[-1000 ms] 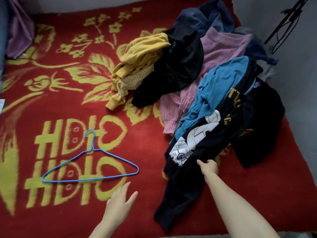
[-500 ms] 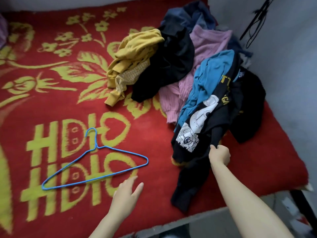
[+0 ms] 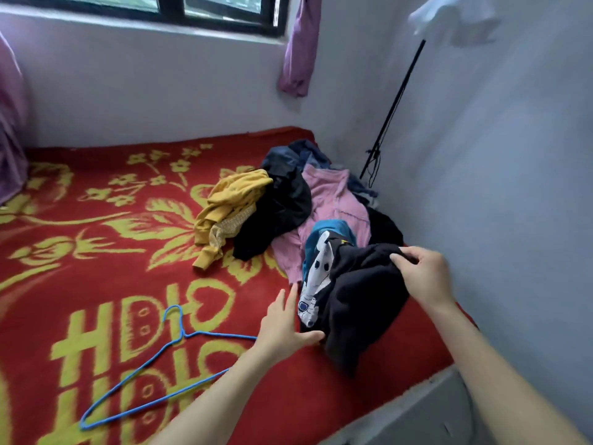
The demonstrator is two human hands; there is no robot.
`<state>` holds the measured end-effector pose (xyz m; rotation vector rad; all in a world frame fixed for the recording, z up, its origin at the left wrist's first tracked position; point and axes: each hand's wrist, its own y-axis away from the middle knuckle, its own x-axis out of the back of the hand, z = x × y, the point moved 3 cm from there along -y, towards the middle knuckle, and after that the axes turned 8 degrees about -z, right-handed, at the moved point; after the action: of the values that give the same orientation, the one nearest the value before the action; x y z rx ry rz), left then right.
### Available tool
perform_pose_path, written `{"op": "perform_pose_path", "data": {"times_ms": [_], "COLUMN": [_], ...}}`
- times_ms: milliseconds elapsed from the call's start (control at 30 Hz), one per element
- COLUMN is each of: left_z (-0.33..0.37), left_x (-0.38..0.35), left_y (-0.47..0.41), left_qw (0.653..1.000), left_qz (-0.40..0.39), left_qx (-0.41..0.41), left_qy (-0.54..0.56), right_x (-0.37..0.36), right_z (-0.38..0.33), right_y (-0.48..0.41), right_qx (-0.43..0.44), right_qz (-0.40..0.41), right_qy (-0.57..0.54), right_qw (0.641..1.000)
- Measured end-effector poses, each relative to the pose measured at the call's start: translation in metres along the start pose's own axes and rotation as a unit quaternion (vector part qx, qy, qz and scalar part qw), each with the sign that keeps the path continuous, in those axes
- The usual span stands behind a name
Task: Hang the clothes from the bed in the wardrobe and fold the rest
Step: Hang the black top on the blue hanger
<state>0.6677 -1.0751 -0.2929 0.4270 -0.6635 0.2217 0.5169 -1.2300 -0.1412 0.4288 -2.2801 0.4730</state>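
The right hand [image 3: 423, 277] has risen from the bed and drawn the black printed garment [image 3: 362, 303] up with it, and the left hand [image 3: 282, 326] has crossed to that garment's near edge. The right hand pinches a fold of the dark cloth right of centre, fingers curled round it. The left hand lies spread, fingers straight, thumb at the cloth's lower edge, gripping nothing. The garment hangs bunched over the red and yellow bedspread [image 3: 96, 252], its white print facing left. Behind it, mid-frame, lie a pink garment [image 3: 333, 200], a teal garment [image 3: 333, 228], another black piece [image 3: 282, 207] and a yellow garment [image 3: 231, 207]. A blue hanger [image 3: 167, 358] lies flat at lower left.
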Motion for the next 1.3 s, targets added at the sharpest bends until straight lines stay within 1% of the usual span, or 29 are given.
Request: {"op": "perform_pose_path", "data": {"times_ms": [100,167,233,267,300,367,400,467,500,567,600,667,733,767,833,900,967,1000,1100,1167,1267,1300], "left_z": [0.047,0.070,0.089,0.098,0.104,0.106,0.102,0.084,0.069,0.031,0.005,-0.057,-0.122,-0.150,-0.186,-0.199,-0.197,-0.192,-0.176,-0.170,-0.166,-0.168], "left_x": [0.019,0.037,0.057,0.066,0.075,0.091,0.100,0.118,0.127,0.138,0.140,0.135,0.120,0.106,0.075,0.038,0.005,-0.007,-0.042,-0.060,-0.073,-0.081], "left_y": [0.001,0.009,0.022,0.028,0.033,0.041,0.043,0.049,0.052,0.054,0.056,0.062,0.077,0.088,0.105,0.115,0.120,0.121,0.117,0.115,0.111,0.107], "left_qw": [0.994,0.982,0.965,0.953,0.940,0.922,0.916,0.911,0.915,0.935,0.948,0.963,0.953,0.944,0.927,0.919,0.911,0.912,0.917,0.918,0.919,0.917], "left_qz": [0.023,0.036,0.023,0.005,-0.009,0.002,0.024,0.097,0.132,0.162,0.173,0.198,0.207,0.193,0.145,0.102,0.060,0.050,0.000,-0.031,-0.051,-0.061], "left_qx": [-0.110,-0.182,-0.246,-0.273,-0.291,-0.294,-0.282,-0.243,-0.214,-0.142,-0.093,0.041,0.189,0.253,0.338,0.373,0.402,0.406,0.400,0.394,0.388,0.393], "left_qy": [0.018,0.037,0.089,0.133,0.180,0.251,0.283,0.319,0.315,0.281,0.251,0.178,0.112,0.094,0.073,0.079,0.061,0.046,0.007,-0.021,-0.039,-0.040], "right_x": [0.029,0.038,0.039,0.035,0.030,0.018,0.010,-0.010,-0.022,-0.049,-0.065,-0.094,-0.120,-0.133,-0.158,-0.179,-0.194,-0.198,-0.209,-0.216,-0.226,-0.233], "right_z": [-0.042,-0.070,-0.099,-0.112,-0.124,-0.144,-0.150,-0.153,-0.151,-0.144,-0.138,-0.118,-0.087,-0.067,-0.025,0.017,0.056,0.070,0.107,0.123,0.136,0.144], "right_y": [-0.007,-0.007,-0.006,-0.008,-0.010,-0.011,-0.012,-0.015,-0.015,-0.009,-0.003,0.006,0.015,0.022,0.037,0.057,0.079,0.089,0.112,0.123,0.129,0.131], "right_qx": [0.065,0.088,0.103,0.106,0.110,0.108,0.097,0.059,0.042,0.029,0.028,0.011,-0.041,-0.070,-0.115,-0.155,-0.182,-0.185,-0.204,-0.187,-0.134,-0.116], "right_qz": [-0.054,-0.076,-0.086,-0.094,-0.103,-0.121,-0.130,-0.154,-0.179,-0.254,-0.300,-0.354,-0.371,-0.384,-0.408,-0.416,-0.421,-0.422,-0.455,-0.469,-0.465,-0.476], "right_qy": [-0.041,-0.080,-0.127,-0.147,-0.160,-0.180,-0.194,-0.244,-0.265,-0.269,-0.250,-0.207,-0.185,-0.165,-0.109,-0.051,0.008,0.030,0.079,0.121,0.172,0.187], "right_qw": [0.996,0.990,0.983,0.979,0.976,0.970,0.968,0.956,0.946,0.929,0.920,0.912,0.909,0.906,0.899,0.895,0.888,0.887,0.863,0.855,0.858,0.851]}}
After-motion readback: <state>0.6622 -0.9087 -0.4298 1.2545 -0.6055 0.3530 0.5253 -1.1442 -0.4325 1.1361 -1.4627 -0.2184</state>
